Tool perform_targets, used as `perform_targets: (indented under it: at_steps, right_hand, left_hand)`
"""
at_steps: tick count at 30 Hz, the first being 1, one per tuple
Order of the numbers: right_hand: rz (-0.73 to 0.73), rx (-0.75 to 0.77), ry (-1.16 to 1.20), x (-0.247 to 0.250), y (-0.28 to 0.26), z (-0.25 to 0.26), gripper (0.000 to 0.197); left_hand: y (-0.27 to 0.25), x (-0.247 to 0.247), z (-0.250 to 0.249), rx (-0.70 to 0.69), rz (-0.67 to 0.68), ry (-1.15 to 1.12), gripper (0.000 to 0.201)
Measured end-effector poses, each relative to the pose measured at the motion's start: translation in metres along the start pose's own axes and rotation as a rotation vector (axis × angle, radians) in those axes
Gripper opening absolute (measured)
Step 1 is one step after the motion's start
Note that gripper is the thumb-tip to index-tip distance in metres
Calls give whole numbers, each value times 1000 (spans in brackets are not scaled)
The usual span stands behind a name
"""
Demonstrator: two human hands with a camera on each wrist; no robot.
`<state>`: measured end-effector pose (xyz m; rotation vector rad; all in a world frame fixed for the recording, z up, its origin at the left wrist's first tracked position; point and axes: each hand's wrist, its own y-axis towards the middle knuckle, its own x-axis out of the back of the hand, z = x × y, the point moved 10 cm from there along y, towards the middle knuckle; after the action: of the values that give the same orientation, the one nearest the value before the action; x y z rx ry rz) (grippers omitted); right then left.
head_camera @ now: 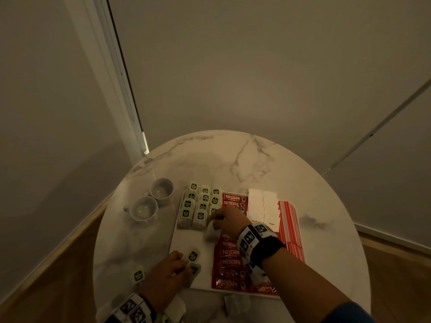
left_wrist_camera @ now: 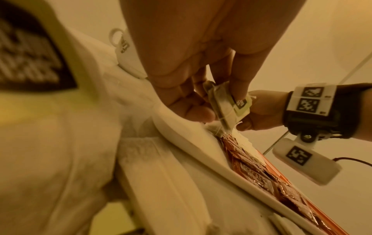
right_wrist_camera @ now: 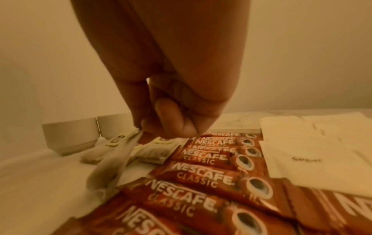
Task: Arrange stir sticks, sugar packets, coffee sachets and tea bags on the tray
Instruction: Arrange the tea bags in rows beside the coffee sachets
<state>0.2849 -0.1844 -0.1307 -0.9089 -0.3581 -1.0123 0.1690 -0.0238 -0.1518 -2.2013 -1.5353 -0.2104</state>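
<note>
A white tray (head_camera: 186,241) lies on the round marble table (head_camera: 233,159). It carries rows of green-tagged tea bags (head_camera: 198,203), a column of red coffee sachets (head_camera: 231,252), white sugar packets (head_camera: 263,206) and red-striped stir sticks (head_camera: 290,220). My right hand (head_camera: 215,219) pinches the top of a tea bag (right_wrist_camera: 112,167) that hangs at the near end of the rows, beside the sachets (right_wrist_camera: 201,174). At the tray's near left edge my left hand (head_camera: 184,264) pinches another tea bag (left_wrist_camera: 227,108). One more tea bag (head_camera: 194,255) lies just past its fingertips.
Two white cups (head_camera: 151,201) stand left of the tray. Loose tea bags lie on the table, one at the left (head_camera: 139,275) and others at the near edge (head_camera: 235,304). Walls close in behind the table.
</note>
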Motion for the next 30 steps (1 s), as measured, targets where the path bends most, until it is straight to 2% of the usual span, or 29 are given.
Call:
perform_targets:
  at_steps: [3, 5, 7, 9, 12, 17, 21, 22, 24, 25, 27, 28, 30]
  right_hand:
    - [-48, 15, -62, 4, 9, 2, 28]
    - [-83, 29, -77, 6, 12, 3, 26]
    - [-102, 37, -80, 8, 14, 2, 25]
    - [-106, 38, -73, 8, 16, 2, 24]
    - [-88, 27, -18, 10, 18, 0, 21]
    - [-92, 48, 67, 18, 23, 3, 17]
    - [-111, 72, -45, 18, 27, 8, 17]
    - [-130, 74, -84, 19, 27, 9, 18]
    - [-216, 69, -127, 28, 23, 8, 19]
    - [-275, 69, -116, 36, 17, 9, 19]
    - [-375, 70, -52, 50, -2, 11, 18]
    - [-365, 65, 19, 51, -12, 11, 19]
    - [-178, 62, 213, 33, -27, 11, 20]
  left_hand:
    - [-1, 3, 4, 11, -20, -16, 23]
    - [-1, 2, 1, 7, 6, -18, 7]
    - [0, 0, 2, -14, 18, -4, 28]
    - [0, 2, -1, 0, 10, -24, 8]
    - [2, -1, 5, 12, 20, -43, 27]
    - [7, -2, 2, 0, 8, -27, 24]
    - [8, -4, 1, 5, 19, -23, 31]
    - [8, -4, -2, 9, 22, -32, 32]
    - [10, -7, -8, 14, 32, -57, 17]
    - [12, -9, -10, 11, 44, -77, 17]
    - [15, -11, -15, 11, 50, -115, 40]
    - [17, -10, -16, 20, 38, -132, 43]
    - [20, -12, -20, 17, 33, -165, 37]
